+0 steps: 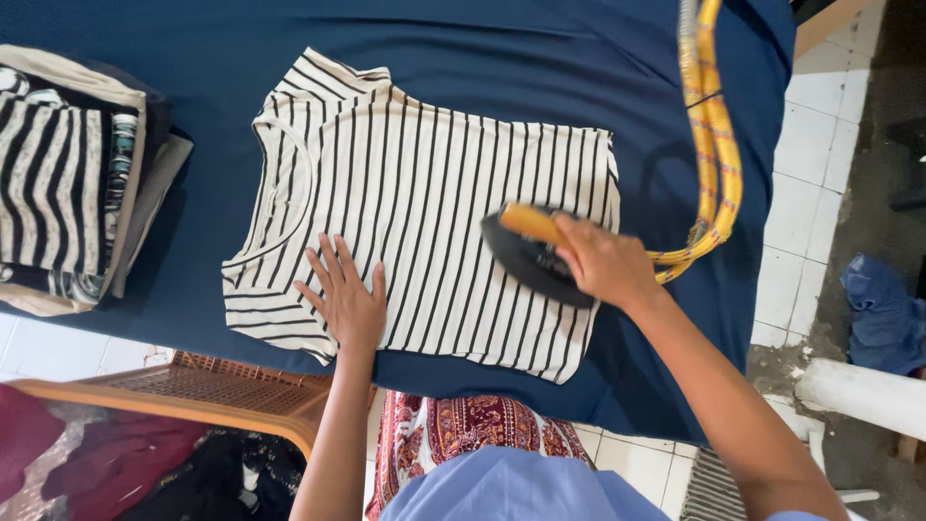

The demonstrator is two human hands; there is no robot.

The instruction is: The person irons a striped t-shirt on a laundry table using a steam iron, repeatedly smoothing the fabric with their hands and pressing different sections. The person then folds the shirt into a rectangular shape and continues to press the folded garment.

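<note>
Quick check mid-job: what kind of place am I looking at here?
Probably a home ironing spot. A striped shirt lies flat on a blue-covered table; the right hand grips an iron, the left hand presses the shirt. Folded clothes are stacked at the side, over a white tiled floor.

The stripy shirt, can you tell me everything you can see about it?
The stripy shirt is cream with thin black stripes, short sleeves and a round neck. It looks like soft cloth. It lies flat on the dark blue cover, neck toward the left. The left hand presses flat on its lower part. The right hand holds a dark iron with a yellow handle, resting on the shirt near its hem.
</note>
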